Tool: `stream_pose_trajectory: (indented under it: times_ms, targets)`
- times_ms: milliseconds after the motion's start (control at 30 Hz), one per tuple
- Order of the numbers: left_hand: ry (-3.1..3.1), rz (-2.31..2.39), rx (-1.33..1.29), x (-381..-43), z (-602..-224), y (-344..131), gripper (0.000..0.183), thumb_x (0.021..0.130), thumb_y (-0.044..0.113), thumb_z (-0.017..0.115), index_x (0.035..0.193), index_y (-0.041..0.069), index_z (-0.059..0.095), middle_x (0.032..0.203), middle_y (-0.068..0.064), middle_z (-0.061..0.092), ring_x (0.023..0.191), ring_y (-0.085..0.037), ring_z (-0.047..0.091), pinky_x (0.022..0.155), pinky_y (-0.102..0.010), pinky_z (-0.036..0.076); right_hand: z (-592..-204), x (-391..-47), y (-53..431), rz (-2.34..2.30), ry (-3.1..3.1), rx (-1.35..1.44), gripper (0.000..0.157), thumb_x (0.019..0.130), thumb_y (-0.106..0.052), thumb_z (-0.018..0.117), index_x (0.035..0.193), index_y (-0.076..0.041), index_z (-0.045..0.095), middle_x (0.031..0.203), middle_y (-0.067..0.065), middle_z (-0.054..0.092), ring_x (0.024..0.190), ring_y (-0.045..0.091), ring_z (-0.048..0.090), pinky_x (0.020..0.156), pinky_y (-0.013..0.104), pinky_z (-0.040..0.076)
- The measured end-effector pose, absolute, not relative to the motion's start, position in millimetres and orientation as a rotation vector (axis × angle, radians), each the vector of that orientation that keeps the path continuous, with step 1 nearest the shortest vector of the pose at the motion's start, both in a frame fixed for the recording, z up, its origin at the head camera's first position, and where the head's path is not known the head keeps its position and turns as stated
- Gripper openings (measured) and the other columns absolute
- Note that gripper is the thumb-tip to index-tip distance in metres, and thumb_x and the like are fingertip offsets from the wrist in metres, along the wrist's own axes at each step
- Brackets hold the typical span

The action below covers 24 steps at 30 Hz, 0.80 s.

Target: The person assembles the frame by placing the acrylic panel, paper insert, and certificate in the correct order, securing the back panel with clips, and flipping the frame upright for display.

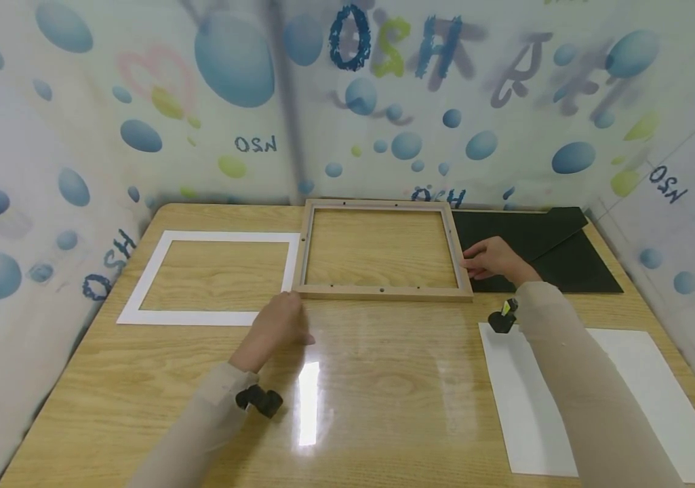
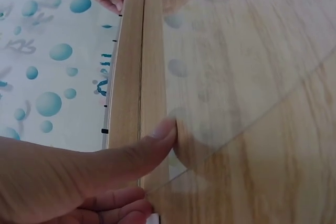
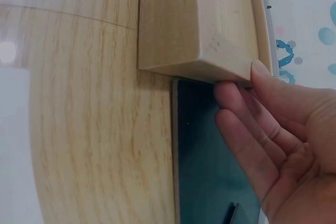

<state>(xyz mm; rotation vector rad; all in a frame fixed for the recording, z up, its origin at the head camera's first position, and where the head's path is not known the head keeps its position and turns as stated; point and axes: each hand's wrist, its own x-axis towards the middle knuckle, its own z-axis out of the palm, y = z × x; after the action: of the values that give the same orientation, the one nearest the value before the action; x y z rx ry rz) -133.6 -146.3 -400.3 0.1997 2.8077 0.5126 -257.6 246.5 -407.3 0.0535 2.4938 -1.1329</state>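
Note:
A light wooden picture frame (image 1: 382, 292) lies at the back middle of the table, small dark metal tabs along its inner edge. My left hand (image 1: 279, 321) is at its near left corner. In the left wrist view the thumb (image 2: 142, 153) reaches across the frame's front side, with curled fingers below at the corner. My right hand (image 1: 495, 260) holds the right side. The right wrist view shows its thumb (image 3: 273, 85) at the top edge and fingertips against the side. A clear glossy sheet (image 1: 384, 379) lies in front of the frame, reflecting light.
Left of the frame lies a white mat border (image 1: 188, 318), its corner under my left hand. A dark backing board (image 1: 573, 264) with a flap lies on the right, beside the frame. At the front right, my right sleeve passes over a white sheet (image 1: 533, 420). Patterned walls (image 1: 347, 149) enclose the table.

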Motion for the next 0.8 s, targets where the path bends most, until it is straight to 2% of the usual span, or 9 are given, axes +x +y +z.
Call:
stream_pose_trajectory:
  times_ms: [300, 533, 800]
  targets:
    - [2.787, 0.646, 0.122, -133, -404, -148, 0.06, 0.057, 0.021, 0.088, 0.095, -0.006, 0.051, 0.079, -0.01, 0.052, 0.071, -0.023, 0.05, 0.065, -0.035, 0.049, -409, -258, 247, -1.141, 2.493, 0.044, 0.04, 0.088, -0.012, 0.062, 0.116, 0.013, 0.052, 0.076, 0.008, 0.065, 0.065, 0.015, 0.063, 0.065, 0.033, 0.055]
    - [2.82, 0.737, 0.167, -129, -406, -150, 0.065, 0.059, 0.018, 0.087, 0.103, -0.004, 0.044, 0.086, -0.013, 0.054, 0.078, -0.026, 0.052, 0.071, -0.038, 0.048, -408, -257, 248, -1.16, 2.472, 0.051, 0.04, 0.088, -0.012, 0.062, 0.117, 0.013, 0.052, 0.076, 0.007, 0.065, 0.065, 0.015, 0.063, 0.066, 0.033, 0.055]
    - [2.78, 0.883, 0.149, -124, -408, -151, 0.065, 0.063, 0.012, 0.085, 0.107, -0.002, 0.04, 0.077, -0.01, 0.052, 0.068, -0.022, 0.049, 0.061, -0.035, 0.047, -408, -257, 248, -1.169, 2.464, 0.054, 0.04, 0.088, -0.012, 0.062, 0.117, 0.013, 0.052, 0.076, 0.007, 0.065, 0.066, 0.015, 0.063, 0.065, 0.033, 0.055]
